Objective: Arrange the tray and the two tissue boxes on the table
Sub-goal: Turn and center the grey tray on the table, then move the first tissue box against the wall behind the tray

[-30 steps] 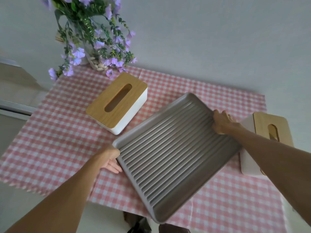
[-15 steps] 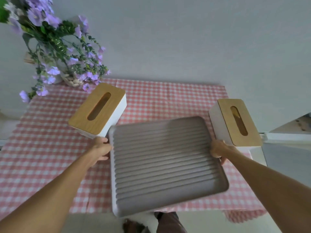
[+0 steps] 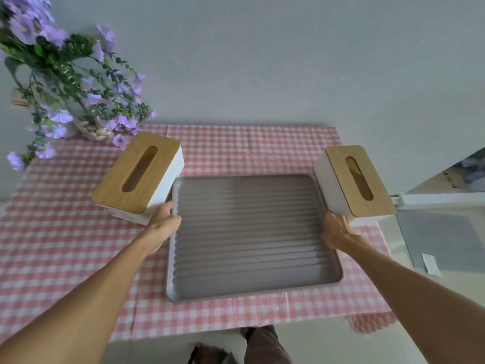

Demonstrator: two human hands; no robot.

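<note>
A grey ribbed tray (image 3: 249, 232) lies square on the pink checked tablecloth (image 3: 65, 245), in the middle of the table. My left hand (image 3: 164, 222) grips its left rim and my right hand (image 3: 334, 231) grips its right rim. A white tissue box with a wooden slotted lid (image 3: 139, 177) stands at the tray's far left corner, angled, touching or nearly touching it. The second tissue box (image 3: 358, 183) stands at the tray's far right corner, close to my right hand.
A vase of purple flowers (image 3: 65, 95) stands at the table's back left corner. A wall runs behind the table. The table's right edge is just past the right box, with a grey mat (image 3: 446, 240) on the floor beyond. My shoes (image 3: 262, 345) show below the front edge.
The tray, held slanted one second ago, has been turned square and brought further onto the table between the two boxes. Both hands kept their hold on its rims.
</note>
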